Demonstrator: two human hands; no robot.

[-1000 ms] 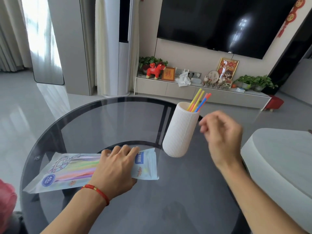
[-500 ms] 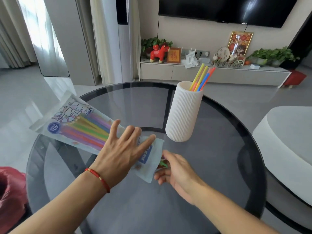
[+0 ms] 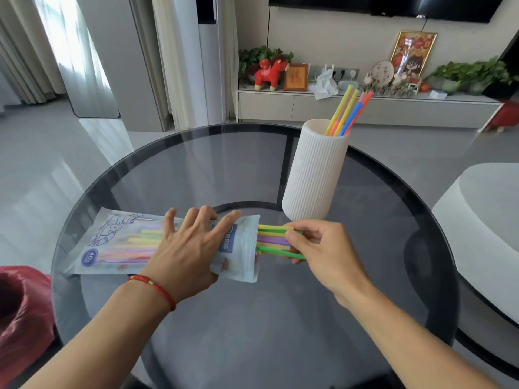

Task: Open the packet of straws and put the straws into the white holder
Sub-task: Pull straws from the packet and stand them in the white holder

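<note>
The packet of straws [image 3: 123, 242] lies flat on the round glass table [image 3: 252, 318], its open mouth pointing right. My left hand [image 3: 186, 248] presses down on the packet's right half with fingers spread. Several straws [image 3: 271, 240], yellow, purple and green, stick partway out of the mouth. My right hand [image 3: 323, 248] pinches their ends just right of the packet. The white ribbed holder [image 3: 311, 175] stands upright behind my right hand. It has several coloured straws [image 3: 346, 112] leaning in it.
A red bag [image 3: 22, 313] sits beyond the table's left edge. A white rounded seat [image 3: 483, 217] lies close on the right. Behind the table are a low TV cabinet [image 3: 365, 108] with ornaments and plants, and a tall white air conditioner [image 3: 210, 60].
The packet was tilted up half a second ago and now lies flat. My right hand came from the holder to the packet's mouth and has drawn several straws partway out.
</note>
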